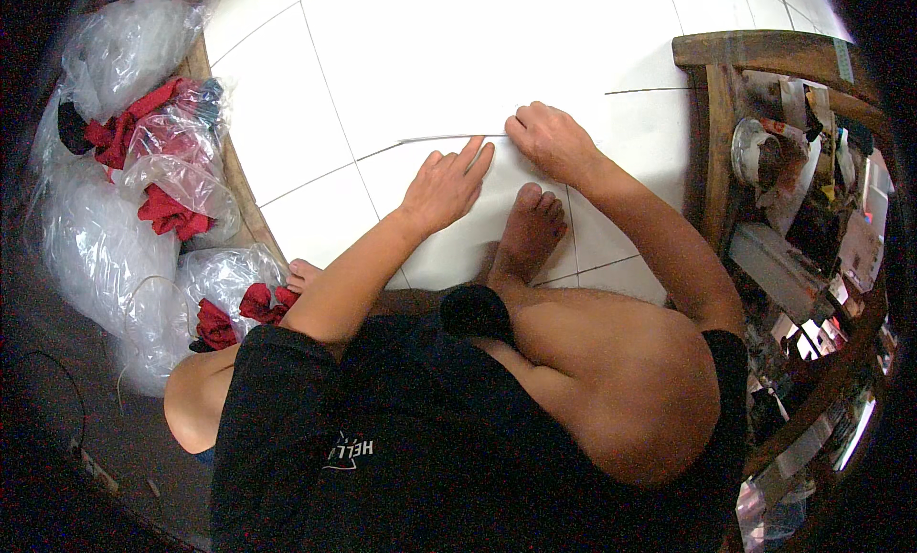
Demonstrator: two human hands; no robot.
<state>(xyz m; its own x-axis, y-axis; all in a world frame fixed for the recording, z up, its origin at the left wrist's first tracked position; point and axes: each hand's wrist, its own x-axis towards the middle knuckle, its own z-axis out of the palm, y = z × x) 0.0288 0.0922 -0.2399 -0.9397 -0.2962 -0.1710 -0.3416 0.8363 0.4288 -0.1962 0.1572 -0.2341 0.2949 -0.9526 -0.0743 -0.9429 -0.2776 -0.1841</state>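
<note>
A thin white sheet (pixel 441 138), which looks like paper, lies on the white tiled floor in front of me. Glare hides most of its outline, but its near edge shows as a faint raised line. My left hand (pixel 447 186) rests by that edge, index finger and thumb stretched out and apart, the index fingertip touching it. At the right end of the line, my right hand (pixel 552 142) is closed with its fingers curled in, gripping the edge. What lies under its fingers is hidden.
Clear plastic bags (pixel 115 257) and red cloth pieces (pixel 177 209) are heaped at the left. A wooden frame (pixel 716 152) stands at the right beside a cluttered rack with a grey box (pixel 778 262). My bare foot (pixel 528 233) is just below my hands.
</note>
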